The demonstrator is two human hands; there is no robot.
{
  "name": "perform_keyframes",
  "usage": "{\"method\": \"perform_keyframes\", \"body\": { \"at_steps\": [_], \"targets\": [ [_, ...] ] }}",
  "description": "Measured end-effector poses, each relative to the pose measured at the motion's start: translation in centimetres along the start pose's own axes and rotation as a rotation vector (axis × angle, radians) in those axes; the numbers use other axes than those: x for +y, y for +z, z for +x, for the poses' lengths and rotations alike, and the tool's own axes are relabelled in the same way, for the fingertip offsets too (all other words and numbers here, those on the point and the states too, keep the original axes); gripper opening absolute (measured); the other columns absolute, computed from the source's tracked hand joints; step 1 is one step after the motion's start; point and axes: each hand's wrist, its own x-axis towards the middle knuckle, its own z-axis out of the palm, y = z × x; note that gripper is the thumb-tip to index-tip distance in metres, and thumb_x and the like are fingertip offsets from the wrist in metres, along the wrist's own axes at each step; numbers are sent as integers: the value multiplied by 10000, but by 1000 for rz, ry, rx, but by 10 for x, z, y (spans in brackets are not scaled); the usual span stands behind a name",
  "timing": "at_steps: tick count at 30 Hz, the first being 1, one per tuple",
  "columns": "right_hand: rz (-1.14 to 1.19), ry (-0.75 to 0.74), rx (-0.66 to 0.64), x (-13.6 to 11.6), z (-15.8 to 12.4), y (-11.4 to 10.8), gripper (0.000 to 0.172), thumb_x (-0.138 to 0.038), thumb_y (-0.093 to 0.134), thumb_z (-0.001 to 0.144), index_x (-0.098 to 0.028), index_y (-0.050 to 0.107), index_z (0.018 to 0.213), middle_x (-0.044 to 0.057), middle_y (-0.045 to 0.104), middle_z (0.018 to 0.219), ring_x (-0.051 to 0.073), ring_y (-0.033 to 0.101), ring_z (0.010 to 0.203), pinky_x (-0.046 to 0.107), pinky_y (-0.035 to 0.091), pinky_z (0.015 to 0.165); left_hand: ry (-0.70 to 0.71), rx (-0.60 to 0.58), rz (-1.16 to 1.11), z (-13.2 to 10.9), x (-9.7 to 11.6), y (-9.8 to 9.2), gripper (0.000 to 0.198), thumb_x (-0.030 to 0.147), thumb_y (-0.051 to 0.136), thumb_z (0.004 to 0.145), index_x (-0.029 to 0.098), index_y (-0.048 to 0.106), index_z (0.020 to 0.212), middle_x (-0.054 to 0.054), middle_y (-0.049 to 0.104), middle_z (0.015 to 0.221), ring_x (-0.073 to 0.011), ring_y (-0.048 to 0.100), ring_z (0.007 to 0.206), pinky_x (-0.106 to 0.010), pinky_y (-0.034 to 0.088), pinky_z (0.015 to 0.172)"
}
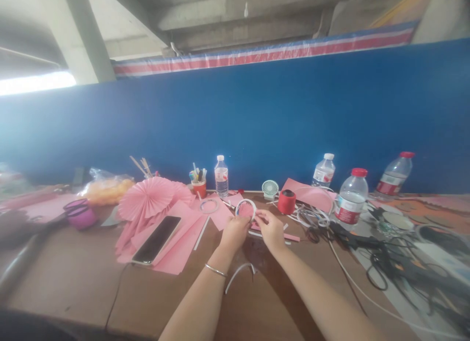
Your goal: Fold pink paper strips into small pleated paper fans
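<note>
With fingers [240, 220] of the left hand [235, 232], grips the near left rim of a small white round hoop filled with pink pleated paper [245, 209]. With the right hand [270, 228], pinches the near right rim of the same hoop, fingertips curled in and both hands closed on it. Holds the hoop just above the brown bench [73, 277], about midway along it and nearer the far edge than the near one, its face turned toward the camera. Wears a thin silver bangle [216, 270] on the left wrist.

Has a curved white strip [240, 271] lying on the bench between the forearms. Has, left of the hands, a black smartphone [157, 239] resting on loose pink paper sheets [179, 248], with a large pink pleated paper rosette [147, 196] behind it and a purple round tub [80, 215] farther toward the left end. Shows along the far edge a red cup of pens [199, 188], a clear water bottle with a white cap [221, 176], a small white desk fan [270, 189] and a red cylindrical spool [287, 202]. Shows toward the right end a clear bottle with a red cap [350, 200] and a tangle of black cables [389, 262]. Backs onto a blue wall [257, 121].
</note>
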Motion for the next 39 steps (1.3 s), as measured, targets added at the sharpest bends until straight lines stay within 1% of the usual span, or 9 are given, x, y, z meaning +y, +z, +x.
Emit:
{"method": "perform_keyframes", "body": {
  "at_steps": [4,10,17,21,24,28,30,34,39],
  "targets": [
    [-103,-44,-42,-1,2,-2,123,-290,488,796,-184,550,780,37,628,765,180,597,691,296,466,688,-3,1,32,0,-3,-2,82,139,590,696,204,579,646,-31,524,605,-199,511,677,-344,301,830],
    [-159,-260,69,-10,8,-9,165,-297,419,842,-182,507,762,97,581,922,213,534,918,339,431,801,-19,16,9,1,4,-9,176,276,510,787,190,544,637,-21,511,622,-170,476,640,-287,332,715],
    [69,-188,275,-43,42,-33,157,-340,454,840,-186,459,810,69,579,907,164,574,721,308,489,644,-64,60,-156,3,4,-17,367,339,265,883,159,506,672,5,478,608,-126,460,604,-227,345,590],
    [134,-154,369,-39,58,-45,158,-325,512,791,-183,444,778,63,582,868,170,578,743,308,488,648,-86,96,-190,5,-1,-18,307,343,346,848,151,504,667,12,488,594,-115,466,584,-211,349,553],
    [127,-121,436,-29,56,-45,237,-272,552,745,-179,439,931,74,573,917,172,582,759,325,481,689,-71,106,-149,4,1,-18,210,289,433,801,156,549,688,12,529,618,-114,476,599,-209,347,562],
    [-19,-248,563,-28,42,-37,487,-147,506,718,-180,340,1175,121,481,1131,203,538,938,374,445,807,-45,134,-65,1,7,-20,132,217,491,752,165,583,673,10,552,622,-116,477,609,-219,346,599],
    [-198,-398,446,-32,34,-30,383,-121,455,747,-181,439,1125,104,501,1126,216,492,1022,394,396,884,-35,156,-26,0,8,-21,115,191,504,734,163,578,651,9,543,603,-117,471,606,-224,342,611],
    [-439,-648,-78,-33,20,-12,232,-140,437,817,-192,564,1005,65,592,1018,216,503,998,390,357,914,-9,177,27,0,10,-22,81,148,517,706,166,586,669,7,559,628,-120,475,633,-229,338,641],
    [-474,-547,-90,-16,8,0,126,-232,494,845,-185,605,881,54,611,869,205,531,841,341,391,775,-9,159,51,0,10,-21,90,144,524,691,167,593,639,6,558,602,-121,470,613,-233,342,638]
  ]
}}
